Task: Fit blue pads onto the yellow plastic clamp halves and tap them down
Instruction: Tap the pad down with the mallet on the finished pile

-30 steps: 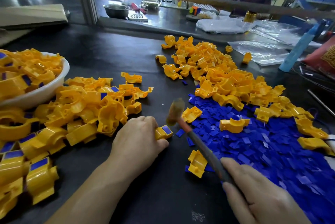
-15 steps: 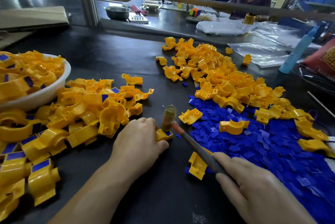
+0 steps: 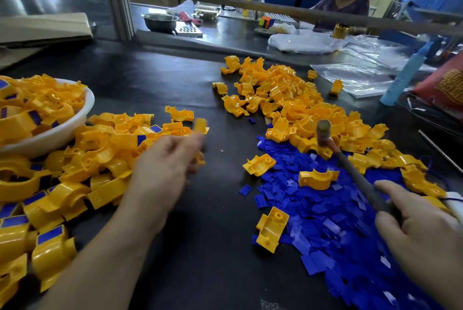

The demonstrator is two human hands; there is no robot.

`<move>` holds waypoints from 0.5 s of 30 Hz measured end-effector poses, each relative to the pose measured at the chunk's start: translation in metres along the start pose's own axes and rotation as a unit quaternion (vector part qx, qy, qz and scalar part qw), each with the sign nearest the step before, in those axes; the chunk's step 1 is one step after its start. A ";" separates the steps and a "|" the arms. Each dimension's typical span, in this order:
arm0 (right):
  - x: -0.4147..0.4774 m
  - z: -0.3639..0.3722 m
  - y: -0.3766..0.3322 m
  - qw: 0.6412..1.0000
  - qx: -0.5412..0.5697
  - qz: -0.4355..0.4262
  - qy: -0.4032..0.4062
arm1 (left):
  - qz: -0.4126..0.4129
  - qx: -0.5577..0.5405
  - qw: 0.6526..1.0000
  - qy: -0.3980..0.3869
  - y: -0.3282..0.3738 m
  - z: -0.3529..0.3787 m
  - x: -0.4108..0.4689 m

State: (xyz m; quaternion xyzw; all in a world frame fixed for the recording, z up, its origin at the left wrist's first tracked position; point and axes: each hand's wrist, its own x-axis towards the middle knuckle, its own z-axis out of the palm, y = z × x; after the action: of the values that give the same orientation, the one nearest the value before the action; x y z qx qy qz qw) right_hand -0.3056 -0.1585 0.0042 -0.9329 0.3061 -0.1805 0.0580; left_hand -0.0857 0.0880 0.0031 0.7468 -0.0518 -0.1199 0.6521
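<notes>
My left hand [image 3: 170, 161], blurred by motion, hovers at the edge of the left heap of padded yellow clamp halves [image 3: 100, 154], fingers loosely extended. A blurred yellow clamp half [image 3: 200, 125] is just past its fingertips, apart from them. My right hand [image 3: 421, 229] grips the handle of a small hammer [image 3: 323, 133], whose head is lifted over the far side of the loose blue pads [image 3: 325, 214]. Bare clamp halves [image 3: 288, 99] are heaped behind the pads. Three single halves lie on the pads' near edge.
A white bowl [image 3: 82, 119] heaped with padded halves stands at the left. Across the bench sits a person [image 3: 343, 1], with a metal bowl [image 3: 160, 21] and plastic bags [image 3: 350, 79]. A blue bottle [image 3: 403, 76] and a red packet stand at the right.
The hammer came down on the padded half and has lifted away to the right. My left hand swung that half left toward the padded heap and it has left my fingers.
</notes>
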 end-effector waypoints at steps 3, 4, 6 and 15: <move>0.013 0.009 0.023 0.995 -0.091 0.032 -0.027 | -0.054 -0.345 0.937 -0.004 0.010 -0.020 0.011; 0.016 0.010 0.028 0.992 -0.111 0.042 -0.043 | -0.062 -0.422 0.904 -0.018 0.010 -0.026 0.013; 0.020 0.010 0.032 0.985 -0.144 0.059 -0.069 | -0.063 -0.515 0.853 -0.049 0.009 -0.034 0.013; -0.009 -0.017 -0.071 0.968 -0.032 -0.156 -0.192 | -0.001 -0.499 0.849 -0.171 0.007 -0.022 0.000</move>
State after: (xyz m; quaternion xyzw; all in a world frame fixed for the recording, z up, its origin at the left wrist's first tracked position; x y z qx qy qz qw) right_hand -0.2798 -0.0955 0.0329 -0.9876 0.1457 0.0054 0.0576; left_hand -0.0800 0.1081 0.0126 0.2883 -0.0950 -0.2563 0.9177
